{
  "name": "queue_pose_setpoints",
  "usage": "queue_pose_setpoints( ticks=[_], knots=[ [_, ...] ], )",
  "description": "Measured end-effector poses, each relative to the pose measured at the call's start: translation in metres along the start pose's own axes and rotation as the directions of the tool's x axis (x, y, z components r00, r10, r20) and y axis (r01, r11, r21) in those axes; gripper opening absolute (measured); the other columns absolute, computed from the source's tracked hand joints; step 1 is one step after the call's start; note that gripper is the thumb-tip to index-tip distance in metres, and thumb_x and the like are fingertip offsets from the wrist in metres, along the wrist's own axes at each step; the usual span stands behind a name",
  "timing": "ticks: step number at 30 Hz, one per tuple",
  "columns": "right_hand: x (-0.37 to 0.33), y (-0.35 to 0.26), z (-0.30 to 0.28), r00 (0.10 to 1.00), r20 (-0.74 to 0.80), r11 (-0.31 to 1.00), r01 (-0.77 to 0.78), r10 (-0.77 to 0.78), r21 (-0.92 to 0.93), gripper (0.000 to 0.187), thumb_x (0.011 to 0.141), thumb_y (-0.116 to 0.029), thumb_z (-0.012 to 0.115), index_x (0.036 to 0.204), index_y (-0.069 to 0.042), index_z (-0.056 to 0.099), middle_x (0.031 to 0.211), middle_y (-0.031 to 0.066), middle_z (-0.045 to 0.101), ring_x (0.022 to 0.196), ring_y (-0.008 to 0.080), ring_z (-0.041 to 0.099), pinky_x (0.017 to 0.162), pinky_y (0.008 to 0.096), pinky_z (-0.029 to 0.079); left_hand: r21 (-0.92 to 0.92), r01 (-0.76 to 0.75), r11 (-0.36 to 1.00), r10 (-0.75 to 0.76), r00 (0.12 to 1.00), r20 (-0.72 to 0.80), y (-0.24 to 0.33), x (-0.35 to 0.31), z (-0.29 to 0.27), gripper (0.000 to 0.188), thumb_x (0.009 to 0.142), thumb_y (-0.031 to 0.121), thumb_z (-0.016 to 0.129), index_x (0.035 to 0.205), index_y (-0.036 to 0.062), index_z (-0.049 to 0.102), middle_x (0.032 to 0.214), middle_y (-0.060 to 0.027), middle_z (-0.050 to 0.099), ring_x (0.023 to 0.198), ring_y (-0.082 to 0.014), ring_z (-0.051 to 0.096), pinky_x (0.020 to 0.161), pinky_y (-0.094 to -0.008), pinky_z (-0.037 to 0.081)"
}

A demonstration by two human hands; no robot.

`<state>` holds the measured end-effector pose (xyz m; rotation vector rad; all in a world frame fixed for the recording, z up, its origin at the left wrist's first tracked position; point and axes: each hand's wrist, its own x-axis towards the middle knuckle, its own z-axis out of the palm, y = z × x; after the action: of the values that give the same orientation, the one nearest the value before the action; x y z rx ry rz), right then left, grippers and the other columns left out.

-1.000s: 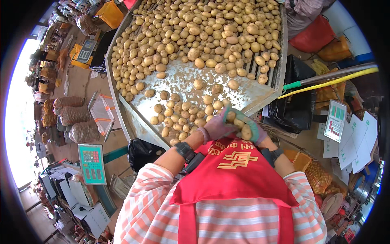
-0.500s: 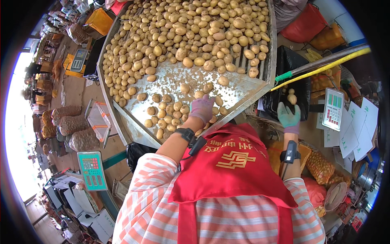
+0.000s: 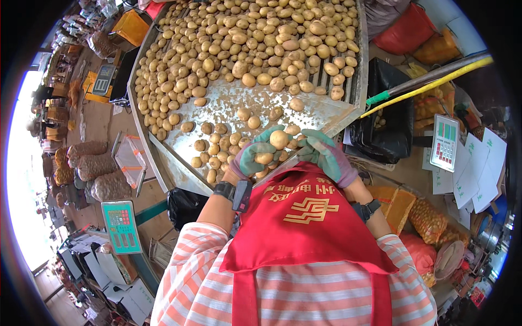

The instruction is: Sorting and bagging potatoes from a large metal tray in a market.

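Both my hands wear thin green-and-purple gloves and are close together over the near edge of a metal sorting table [image 3: 217, 117]. My left hand [image 3: 251, 156] is closed around potatoes: one potato [image 3: 263, 158] lies in the palm and another, larger potato [image 3: 279, 139] sits up at the fingertips. My right hand [image 3: 328, 157] is just to the right, fingers bent and pointing left, with no potato visible in it. Its fingertips are beside loose potatoes [image 3: 292, 130] at the edge. A small group of potatoes [image 3: 215, 149] lies left of my left hand.
A large heap of potatoes [image 3: 244, 43] covers the far part of the table. At right stands a black-lined bin [image 3: 389, 87] with potatoes inside, under a yellow hose [image 3: 429, 85]. Scales [image 3: 445, 142] stand at right and a green scale [image 3: 121, 227] at left. Filled sacks [image 3: 427, 220] lie around.
My right hand has moved left from the bin, where potatoes were dropping, to the table edge. My left hand has turned palm up and now holds potatoes.
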<state>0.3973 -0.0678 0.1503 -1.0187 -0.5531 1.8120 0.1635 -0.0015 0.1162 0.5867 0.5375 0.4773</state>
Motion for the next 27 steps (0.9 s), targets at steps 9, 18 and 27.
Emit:
queue_pose_setpoints(
  ticks=[9, 18, 27],
  knots=[
    [0.006, 0.009, 0.009, 0.991, 0.096, 0.993, -0.098, 0.092, 0.059, 0.040, 0.096, -0.020, 0.049, 0.131, -0.001, 0.044, 0.106, 0.0090, 0.060, 0.093, 0.0160, 0.061, 0.084, 0.0287, 0.050, -0.361, -0.024, 0.932, -0.032, 0.988, -0.148, -0.018, -0.006, -0.019, 0.035, 0.091, 0.018, 0.049, 0.119, -0.0028, 0.050, 0.100, -0.0119, 0.060, 0.076, -0.0174, 0.057, 0.066, -0.0268, 0.048],
    [0.017, 0.023, 0.019, 0.989, 0.039, 0.989, -0.141, 0.139, 0.037, 0.038, 0.095, -0.023, 0.052, 0.127, -0.003, 0.048, 0.107, 0.0085, 0.059, 0.097, 0.0180, 0.059, 0.081, 0.0301, 0.052, -0.557, -0.051, 0.829, 0.125, 0.987, 0.097, -0.012, 0.015, 0.026, 0.046, 0.092, 0.033, 0.045, 0.125, 0.0007, 0.048, 0.124, -0.0150, 0.054, 0.116, -0.0259, 0.051, 0.100, -0.0367, 0.038],
    [-0.007, 0.000, -0.018, 0.977, 0.206, 0.899, -0.141, 0.058, 0.415, 0.041, 0.094, -0.026, 0.049, 0.127, -0.001, 0.048, 0.112, 0.0129, 0.058, 0.098, 0.0248, 0.060, 0.086, 0.0369, 0.051, -0.654, -0.152, 0.741, 0.063, 0.985, -0.158, -0.015, 0.002, 0.013, 0.038, 0.088, 0.025, 0.052, 0.120, 0.0055, 0.051, 0.120, -0.0142, 0.054, 0.113, -0.0291, 0.052, 0.097, -0.0424, 0.043]
  ],
)
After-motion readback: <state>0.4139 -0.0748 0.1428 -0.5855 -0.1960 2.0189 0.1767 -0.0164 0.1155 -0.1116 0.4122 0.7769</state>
